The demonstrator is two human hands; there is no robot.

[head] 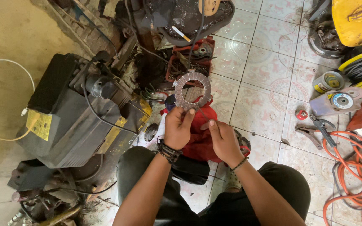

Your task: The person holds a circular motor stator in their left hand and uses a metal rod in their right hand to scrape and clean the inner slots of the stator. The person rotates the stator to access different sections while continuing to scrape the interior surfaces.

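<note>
My left hand (177,125) grips the lower edge of a flat toothed metal ring (192,90), a round lamination with a large hole, held upright in front of me. My right hand (221,138) is just to its right, fingers pinched on a thin rod or wire that reaches up to the ring's bottom edge. Both hands hover over a red cloth (202,140) on my lap. A beaded bracelet sits on each wrist.
A dark compressor-like machine (74,115) stands at the left. A red tray of parts (191,56) lies beyond the ring. At the right are an angle grinder (336,100), pliers (315,129), an orange hose (357,167) and a yellow cable reel (359,62) on the tiled floor.
</note>
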